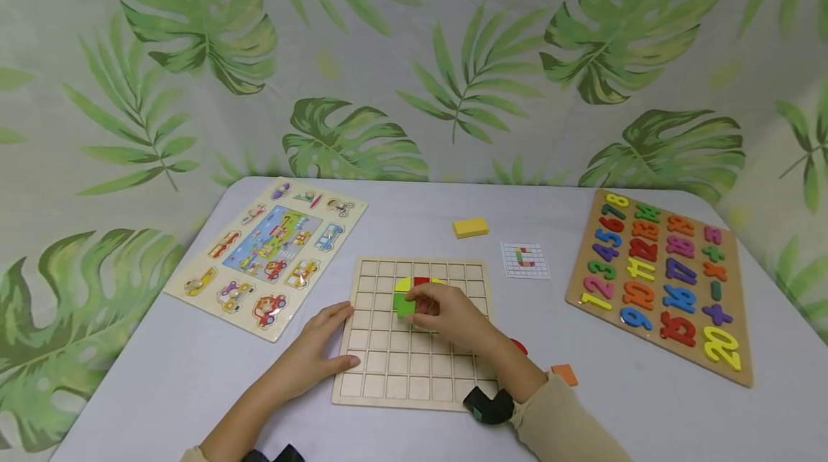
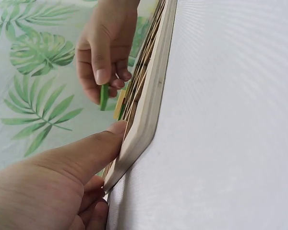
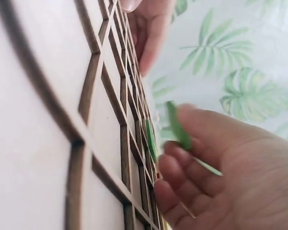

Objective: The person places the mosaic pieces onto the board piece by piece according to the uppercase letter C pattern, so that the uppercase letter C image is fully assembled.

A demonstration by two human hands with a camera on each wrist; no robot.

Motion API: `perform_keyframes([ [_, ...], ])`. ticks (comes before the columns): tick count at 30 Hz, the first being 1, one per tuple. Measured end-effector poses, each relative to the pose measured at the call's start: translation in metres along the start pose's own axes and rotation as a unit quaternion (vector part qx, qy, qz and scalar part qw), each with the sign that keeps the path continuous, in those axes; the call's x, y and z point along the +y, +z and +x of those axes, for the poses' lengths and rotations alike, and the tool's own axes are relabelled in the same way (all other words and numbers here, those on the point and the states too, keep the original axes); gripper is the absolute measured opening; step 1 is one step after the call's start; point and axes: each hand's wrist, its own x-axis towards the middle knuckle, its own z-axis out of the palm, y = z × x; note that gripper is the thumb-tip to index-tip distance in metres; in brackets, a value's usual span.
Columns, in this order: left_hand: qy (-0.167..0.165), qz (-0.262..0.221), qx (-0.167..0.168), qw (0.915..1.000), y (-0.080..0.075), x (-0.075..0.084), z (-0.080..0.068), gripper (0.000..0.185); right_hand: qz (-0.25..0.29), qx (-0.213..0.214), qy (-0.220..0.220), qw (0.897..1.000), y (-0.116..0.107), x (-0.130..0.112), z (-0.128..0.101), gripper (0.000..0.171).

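The square wooden grid board lies on the table in the head view. My left hand rests at its left edge, thumb and fingertips touching the rim. Over the board, my right hand pinches a green tile between thumb and fingers. A thin green edge also shows against its palm. Another green tile sits in the grid. Along the row above are a yellow rounded tile, a red tile and a second yellow tile, partly hidden by the hand.
A pattern card and a yellow block lie beyond the board. The vehicle puzzle stands left, the number board right. Near my right forearm are an orange tile and a partly hidden red piece.
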Motion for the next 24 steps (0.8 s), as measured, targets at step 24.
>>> perform_keyframes([
  [24,-0.007,-0.002,-0.003,1.0000,-0.0009,0.0020,-0.0004,0.080,-0.021,-0.042,0.003,0.999,0.0045,0.0094,0.0010,0.019],
])
